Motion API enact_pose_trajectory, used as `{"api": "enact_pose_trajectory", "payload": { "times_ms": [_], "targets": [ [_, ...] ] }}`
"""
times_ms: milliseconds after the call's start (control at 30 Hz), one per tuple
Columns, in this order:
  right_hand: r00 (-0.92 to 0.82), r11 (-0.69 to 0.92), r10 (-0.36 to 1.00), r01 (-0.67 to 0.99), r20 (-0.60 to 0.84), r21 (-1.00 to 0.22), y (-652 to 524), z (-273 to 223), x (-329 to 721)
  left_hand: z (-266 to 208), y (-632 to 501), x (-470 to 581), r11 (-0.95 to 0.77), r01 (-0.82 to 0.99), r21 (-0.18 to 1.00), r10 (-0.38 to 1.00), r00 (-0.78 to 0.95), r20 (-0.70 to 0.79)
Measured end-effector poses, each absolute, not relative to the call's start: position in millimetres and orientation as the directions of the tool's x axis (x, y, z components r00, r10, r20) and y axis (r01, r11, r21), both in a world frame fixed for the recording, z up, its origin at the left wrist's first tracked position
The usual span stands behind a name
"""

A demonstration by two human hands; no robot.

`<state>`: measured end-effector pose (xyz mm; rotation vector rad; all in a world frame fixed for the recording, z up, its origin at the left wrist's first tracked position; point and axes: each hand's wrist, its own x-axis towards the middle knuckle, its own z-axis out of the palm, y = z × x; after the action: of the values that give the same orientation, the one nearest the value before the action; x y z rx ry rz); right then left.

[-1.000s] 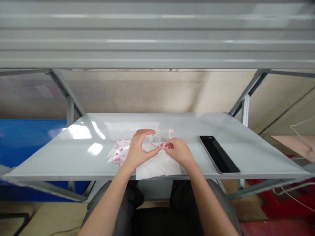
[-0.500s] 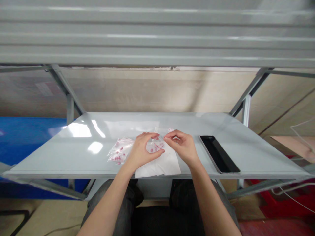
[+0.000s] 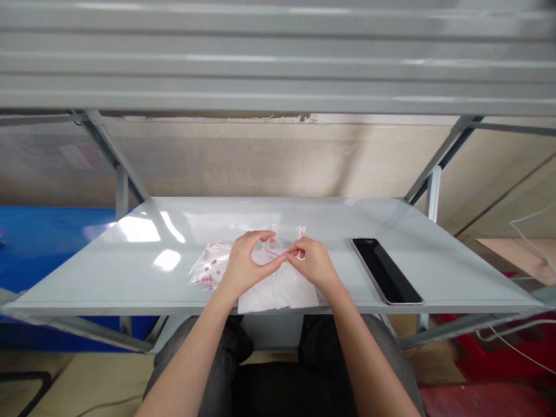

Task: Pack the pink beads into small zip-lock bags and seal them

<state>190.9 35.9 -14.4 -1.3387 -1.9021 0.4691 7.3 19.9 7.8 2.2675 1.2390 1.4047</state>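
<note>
A small clear zip bag with a thin red line along its mouth is between my hands, above a white paper sheet. Curved in a C, my left hand grips the bag, its index finger at the far side and its thumb at the near side. The fingertips of my right hand pinch the bag's edge at the end of the red line, touching my left thumb. My fingers hide part of the bag. Left of my left hand lies a larger clear bag with red pieces inside.
On the right of the grey table lies a shallow black tray with a silver rim. A small red-and-white item lies beyond my right hand. A ribbed grey panel hangs over the table, with metal struts at both sides.
My right hand has moved left and nearer to me, from apart to touching my left thumb at the bag's edge. The left hand has shifted slightly left.
</note>
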Motion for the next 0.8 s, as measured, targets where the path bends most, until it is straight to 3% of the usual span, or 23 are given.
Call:
{"api": "enact_pose_trajectory", "payload": {
  "times_ms": [133,267,400,500,600,700,800],
  "targets": [
    [-0.155,0.307,0.939,0.779,0.306,-0.546,34,-19,179,7,21,6,-0.637,0.551,0.539,0.727,0.198,0.657],
    [-0.162,0.287,0.947,0.81,0.277,-0.511,34,-20,177,6,21,5,-0.638,0.558,0.531,0.725,0.2,0.659],
    [-0.119,0.327,0.931,0.695,0.345,-0.641,35,-13,184,5,21,6,-0.628,0.562,0.539,0.737,0.206,0.644],
    [0.003,0.38,0.905,0.449,0.426,-0.809,31,-2,185,4,20,7,-0.615,0.568,0.547,0.754,0.221,0.619],
    [-0.03,0.438,0.894,0.265,0.446,-0.859,25,7,181,4,19,8,-0.614,0.575,0.541,0.763,0.254,0.595],
    [-0.068,0.453,0.891,0.227,0.45,-0.862,25,6,178,4,19,8,-0.612,0.578,0.54,0.764,0.253,0.594],
    [0.041,0.413,0.893,0.315,0.447,-0.854,32,-2,183,4,20,6,-0.599,0.584,0.548,0.765,0.213,0.608]
  ]
}}
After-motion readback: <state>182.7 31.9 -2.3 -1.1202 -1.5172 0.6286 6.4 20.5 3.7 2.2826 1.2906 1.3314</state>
